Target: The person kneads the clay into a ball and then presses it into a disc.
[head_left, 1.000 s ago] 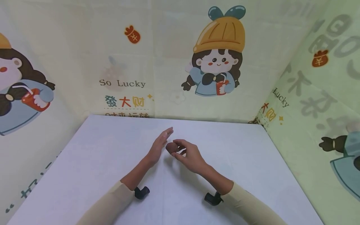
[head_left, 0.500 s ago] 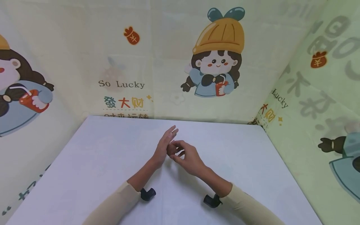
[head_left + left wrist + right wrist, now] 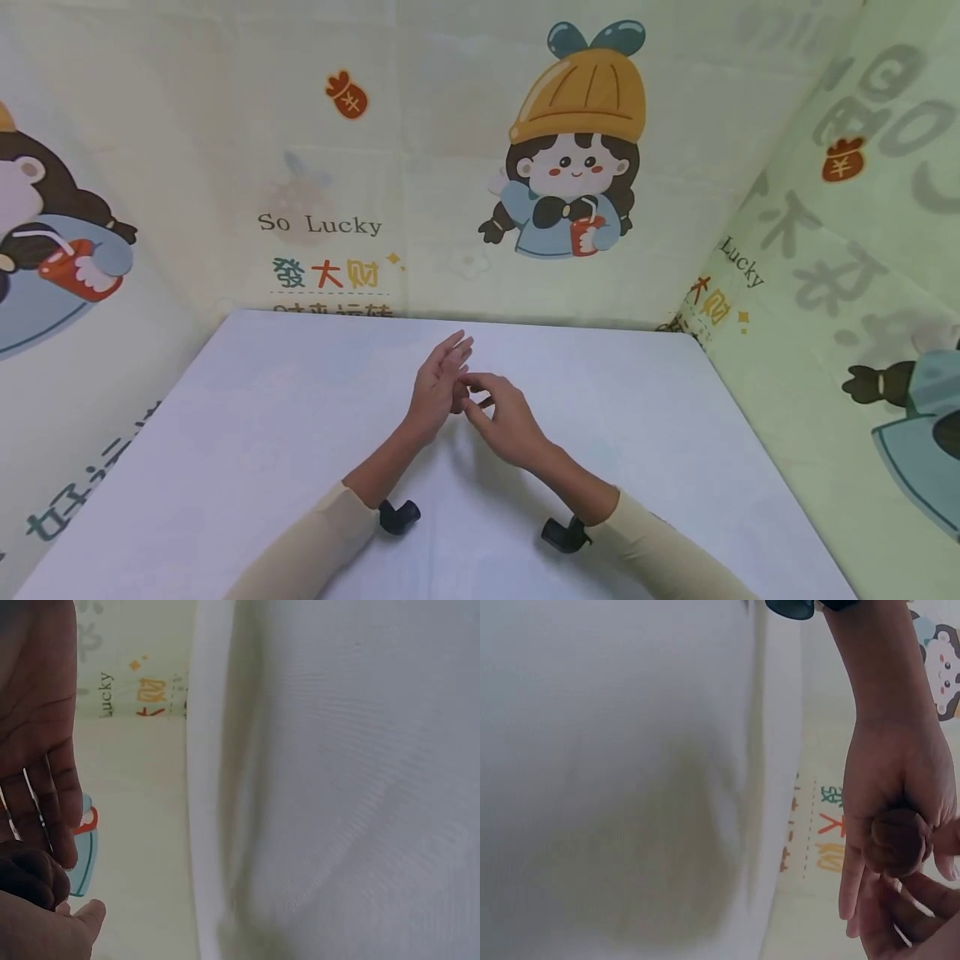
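A brown, rounded lump with creases on its surface (image 3: pixel 458 398) is held between the two hands above the table. My left hand (image 3: pixel 433 392) has its fingers stretched out, its palm against the lump. From the other side, the curled fingers and thumb of my right hand (image 3: pixel 512 425) pinch the lump. The right wrist view shows the lump (image 3: pixel 897 841) over the left palm (image 3: pixel 896 765), with right fingertips at its edge. Seen from the left wrist, the dark lump (image 3: pixel 30 877) is partly covered by the right hand (image 3: pixel 45 930).
Beneath the hands lies a white tabletop (image 3: pixel 300 417). A printed cloth backdrop (image 3: pixel 442 167) encloses it at the back and both sides. Each wrist carries a small black camera, the left one (image 3: pixel 400 517) and the right one (image 3: pixel 564 535).
My left hand has moved right and turned its palm, closing the gap so that it meets the lump. The right hand has stayed almost in place, still pinching the lump.
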Action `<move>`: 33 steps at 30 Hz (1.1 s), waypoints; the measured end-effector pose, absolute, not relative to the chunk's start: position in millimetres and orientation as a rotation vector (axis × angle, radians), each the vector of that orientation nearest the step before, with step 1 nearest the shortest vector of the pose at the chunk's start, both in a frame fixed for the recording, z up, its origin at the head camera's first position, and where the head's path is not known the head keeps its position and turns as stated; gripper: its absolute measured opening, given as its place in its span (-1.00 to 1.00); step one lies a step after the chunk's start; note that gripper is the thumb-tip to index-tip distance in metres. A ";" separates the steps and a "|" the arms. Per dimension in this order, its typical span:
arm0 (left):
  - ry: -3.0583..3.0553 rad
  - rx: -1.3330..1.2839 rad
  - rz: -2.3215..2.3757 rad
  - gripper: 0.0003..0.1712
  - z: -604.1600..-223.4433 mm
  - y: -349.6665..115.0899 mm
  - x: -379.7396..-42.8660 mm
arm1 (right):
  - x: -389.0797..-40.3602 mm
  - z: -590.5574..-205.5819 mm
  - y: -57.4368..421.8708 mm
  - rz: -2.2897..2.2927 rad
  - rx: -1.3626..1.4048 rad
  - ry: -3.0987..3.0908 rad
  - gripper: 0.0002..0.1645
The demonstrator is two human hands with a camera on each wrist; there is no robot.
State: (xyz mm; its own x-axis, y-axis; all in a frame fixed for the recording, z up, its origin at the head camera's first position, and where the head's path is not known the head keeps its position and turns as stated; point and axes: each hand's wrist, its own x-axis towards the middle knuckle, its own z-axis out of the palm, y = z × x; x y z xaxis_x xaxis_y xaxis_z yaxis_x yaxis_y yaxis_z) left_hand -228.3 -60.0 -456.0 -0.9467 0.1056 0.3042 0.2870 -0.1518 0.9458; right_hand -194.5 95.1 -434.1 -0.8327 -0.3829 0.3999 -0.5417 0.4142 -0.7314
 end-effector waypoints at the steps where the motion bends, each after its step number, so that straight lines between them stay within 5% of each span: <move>1: -1.960 -0.454 -2.246 -0.45 -456.2 -58.9 -228.0 | -194.9 -434.5 94.0 1.387 0.786 -2.488 -0.52; 12: -1.834 -0.559 -2.406 -0.40 -450.8 -34.2 -211.5 | -212.6 -433.7 77.6 1.810 0.511 -2.120 -0.20; 33: -1.838 -0.454 -2.351 -0.23 -434.6 -21.5 -223.0 | -205.5 -428.9 70.3 2.294 0.468 -2.080 -0.09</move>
